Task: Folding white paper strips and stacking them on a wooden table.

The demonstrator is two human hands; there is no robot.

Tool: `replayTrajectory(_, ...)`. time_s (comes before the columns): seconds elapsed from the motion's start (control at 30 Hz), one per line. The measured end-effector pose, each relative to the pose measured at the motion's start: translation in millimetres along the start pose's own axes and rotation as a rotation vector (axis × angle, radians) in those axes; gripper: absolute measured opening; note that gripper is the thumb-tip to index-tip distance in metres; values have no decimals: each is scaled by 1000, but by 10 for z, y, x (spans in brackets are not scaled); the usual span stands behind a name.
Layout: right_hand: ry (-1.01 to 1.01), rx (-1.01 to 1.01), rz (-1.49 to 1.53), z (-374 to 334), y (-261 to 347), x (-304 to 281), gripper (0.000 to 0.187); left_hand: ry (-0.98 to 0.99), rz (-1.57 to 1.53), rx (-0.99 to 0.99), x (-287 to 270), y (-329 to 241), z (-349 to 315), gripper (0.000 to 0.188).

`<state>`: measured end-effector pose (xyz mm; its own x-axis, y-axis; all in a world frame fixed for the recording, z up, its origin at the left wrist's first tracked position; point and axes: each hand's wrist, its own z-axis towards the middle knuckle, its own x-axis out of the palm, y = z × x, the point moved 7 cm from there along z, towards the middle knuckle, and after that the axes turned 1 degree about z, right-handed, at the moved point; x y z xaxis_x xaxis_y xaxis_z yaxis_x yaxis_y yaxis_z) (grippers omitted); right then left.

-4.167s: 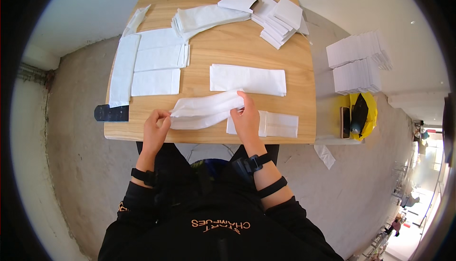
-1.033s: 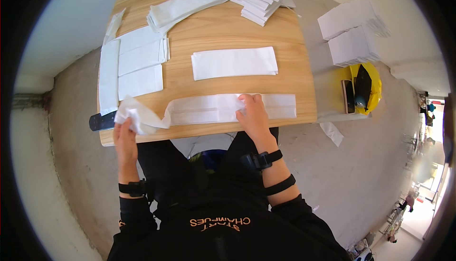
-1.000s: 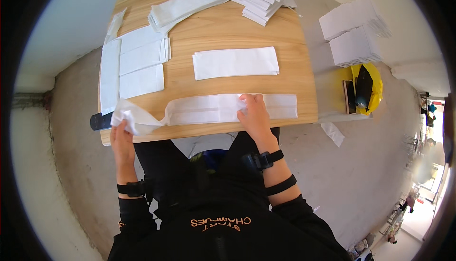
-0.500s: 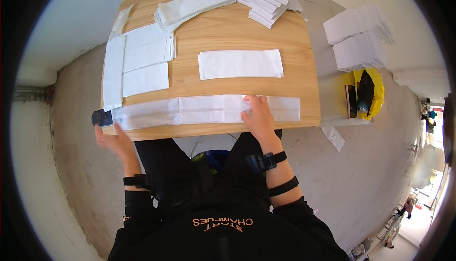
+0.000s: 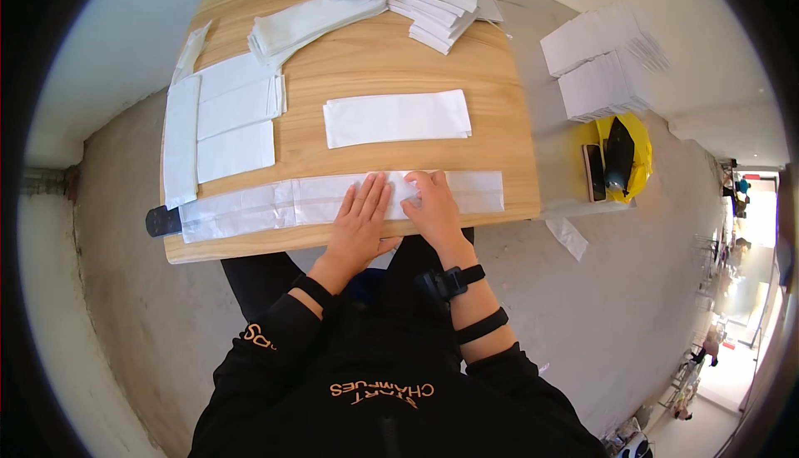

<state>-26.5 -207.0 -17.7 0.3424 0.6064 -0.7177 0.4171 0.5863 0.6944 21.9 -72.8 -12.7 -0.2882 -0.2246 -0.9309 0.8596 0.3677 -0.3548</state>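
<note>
A long, whitish, partly see-through plastic strip [image 5: 241, 211] lies along the table's near edge. My left hand [image 5: 359, 218] rests flat on it near the middle, fingers stretched out side by side. Just to the right, my right hand [image 5: 432, 211] has its fingers and thumb curled in a pinch at the strip's surface; the tips partly hide what they grip. Beyond the hands lies a folded white sheet stack [image 5: 398, 118]. A dark, rounded flat object [image 5: 162, 221] juts out at the strip's left end, over the table edge.
Flat white packets [image 5: 235, 148] cover the left of the wooden table [image 5: 491, 108]. Further back are a long white stack [image 5: 312, 25] and a pile of folded white cards [image 5: 437, 8]. On the right, white stacks [image 5: 603, 83] stand near a yellow bag [image 5: 637, 158] and a phone [image 5: 593, 172].
My left hand has left the dark object at the strip's left end and moved right, now flat beside my right hand. My right hand stays at the strip. The whole view has shifted slightly.
</note>
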Motion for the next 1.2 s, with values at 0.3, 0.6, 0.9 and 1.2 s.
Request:
replayTrajectory(0.3,-294,306,-192,-303,-900,-826,46,53,74,-23,-15,-64,32,89)
replayTrajectory(0.6,-366,648,-137,-401,-1223,-1012,59,-21,109,13,-4,-63,19,90)
replayTrajectory(0.9,-474,567,481,-438,-1199,-898,29,32,24,5,-92,-91,33,89)
replayTrajectory(1.2,-404,-17,303,-360,164,-737,15,8,-838,-282,-212,84,46,66)
